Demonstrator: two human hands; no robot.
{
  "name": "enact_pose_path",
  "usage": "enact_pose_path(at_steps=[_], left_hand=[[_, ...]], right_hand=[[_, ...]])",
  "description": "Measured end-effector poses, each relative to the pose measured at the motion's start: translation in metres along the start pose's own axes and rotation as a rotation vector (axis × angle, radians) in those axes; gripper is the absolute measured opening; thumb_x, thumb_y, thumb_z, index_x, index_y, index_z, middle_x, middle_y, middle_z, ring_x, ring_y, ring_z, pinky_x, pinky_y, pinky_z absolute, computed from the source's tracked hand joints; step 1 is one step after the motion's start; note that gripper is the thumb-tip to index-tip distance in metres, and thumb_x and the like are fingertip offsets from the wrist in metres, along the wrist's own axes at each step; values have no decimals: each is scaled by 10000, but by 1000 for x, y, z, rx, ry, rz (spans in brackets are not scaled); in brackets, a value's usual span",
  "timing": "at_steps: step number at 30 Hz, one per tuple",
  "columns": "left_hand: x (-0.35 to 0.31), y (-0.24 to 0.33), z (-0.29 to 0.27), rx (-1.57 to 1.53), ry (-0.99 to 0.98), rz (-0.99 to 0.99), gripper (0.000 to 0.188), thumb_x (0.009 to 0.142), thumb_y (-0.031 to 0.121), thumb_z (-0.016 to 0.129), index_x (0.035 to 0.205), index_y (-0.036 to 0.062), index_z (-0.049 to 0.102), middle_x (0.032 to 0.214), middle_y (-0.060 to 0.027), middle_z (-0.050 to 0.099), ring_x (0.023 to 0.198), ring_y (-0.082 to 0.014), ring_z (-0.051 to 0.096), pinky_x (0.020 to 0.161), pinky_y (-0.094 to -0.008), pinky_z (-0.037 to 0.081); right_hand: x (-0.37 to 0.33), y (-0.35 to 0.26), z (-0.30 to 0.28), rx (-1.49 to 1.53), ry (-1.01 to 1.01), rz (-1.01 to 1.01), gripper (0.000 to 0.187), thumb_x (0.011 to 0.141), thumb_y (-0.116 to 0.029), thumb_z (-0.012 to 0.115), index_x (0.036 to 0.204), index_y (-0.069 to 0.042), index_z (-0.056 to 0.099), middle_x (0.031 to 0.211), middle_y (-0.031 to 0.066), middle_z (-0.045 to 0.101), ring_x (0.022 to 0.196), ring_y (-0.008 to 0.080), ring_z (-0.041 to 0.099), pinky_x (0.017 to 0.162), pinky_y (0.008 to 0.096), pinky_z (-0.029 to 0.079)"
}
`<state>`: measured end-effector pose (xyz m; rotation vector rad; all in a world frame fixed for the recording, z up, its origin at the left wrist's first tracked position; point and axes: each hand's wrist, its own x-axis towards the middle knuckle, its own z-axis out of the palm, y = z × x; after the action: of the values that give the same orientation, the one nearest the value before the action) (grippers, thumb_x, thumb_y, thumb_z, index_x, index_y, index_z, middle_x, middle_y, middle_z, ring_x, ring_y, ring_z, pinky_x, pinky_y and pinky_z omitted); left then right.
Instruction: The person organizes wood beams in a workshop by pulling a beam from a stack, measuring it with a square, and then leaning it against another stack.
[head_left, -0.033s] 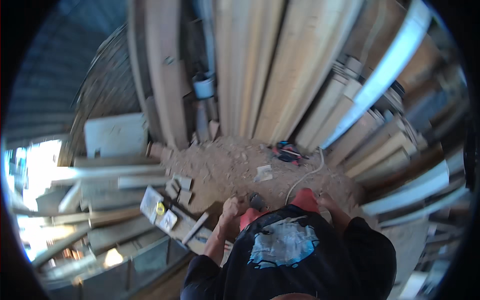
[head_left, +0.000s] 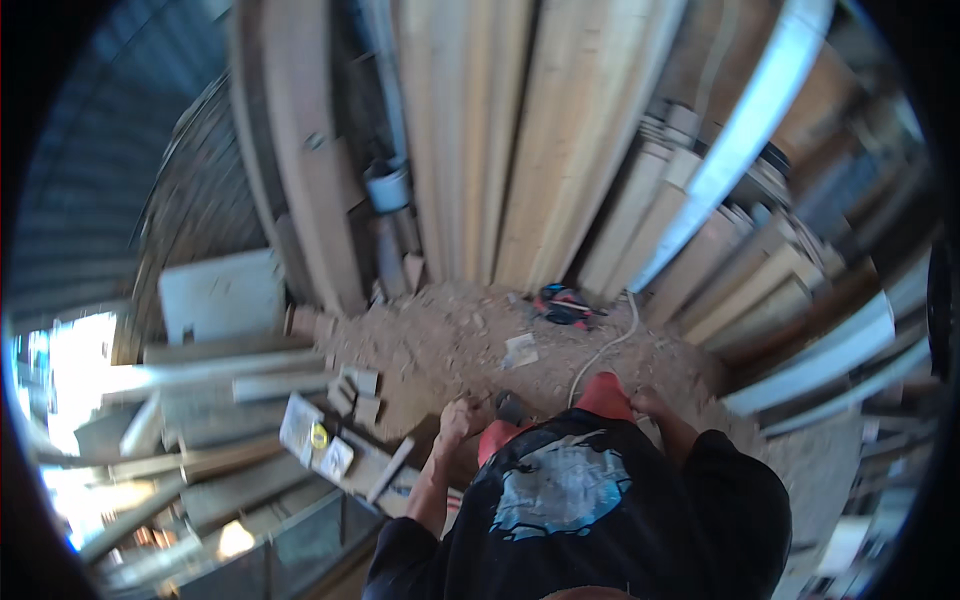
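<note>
My left hand [head_left: 462,416] hangs in front of my left knee, its fingers curled closed. Whatever it may hold is too small and blurred to make out. Beside it, between hand and knee, shows a dark grey shoe [head_left: 511,406]. On the other side, my right hand [head_left: 652,403] is next to my red-clad right knee [head_left: 605,396], its fingers smeared and partly hidden. To the left of my left hand lies a long board [head_left: 372,478] with a yellow tape measure [head_left: 319,436], a pale square piece [head_left: 336,458] and a wooden strip [head_left: 391,470] on it.
Tall planks [head_left: 515,150] lean along the far side. On the dirt floor [head_left: 430,335] lie a dark red-and-black bundle [head_left: 565,305], a pale scrap [head_left: 520,350] and a white cord [head_left: 606,347]. Timber is stacked at the left [head_left: 215,375] and right [head_left: 760,290]. A white bucket [head_left: 387,188] stands among the planks.
The view has shifted slightly, so the planks and floor items sit a little further left and lower. My hands stay by my knees.
</note>
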<state>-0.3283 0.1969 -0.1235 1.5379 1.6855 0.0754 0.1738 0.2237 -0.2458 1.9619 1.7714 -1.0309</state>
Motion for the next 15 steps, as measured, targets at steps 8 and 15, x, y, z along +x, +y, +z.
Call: enact_pose_path(at_steps=[8,15], left_hand=[[52,38,26,3,194,279,171,788,214,514,770,107,647,764,-204,646,726,-402,654,616,-469,516],[65,104,71,16,-49,454,156,784,187,600,878,68,636,806,-182,657,768,-325,674,677,-408,536]], right_hand=[[-45,4,59,-386,-215,-182,235,778,-252,636,948,-120,732,877,139,704,783,269,697,692,387,543],[-63,-31,62,379,154,3,238,784,-260,598,845,-49,689,831,181,689,727,317,680,637,443,519]])
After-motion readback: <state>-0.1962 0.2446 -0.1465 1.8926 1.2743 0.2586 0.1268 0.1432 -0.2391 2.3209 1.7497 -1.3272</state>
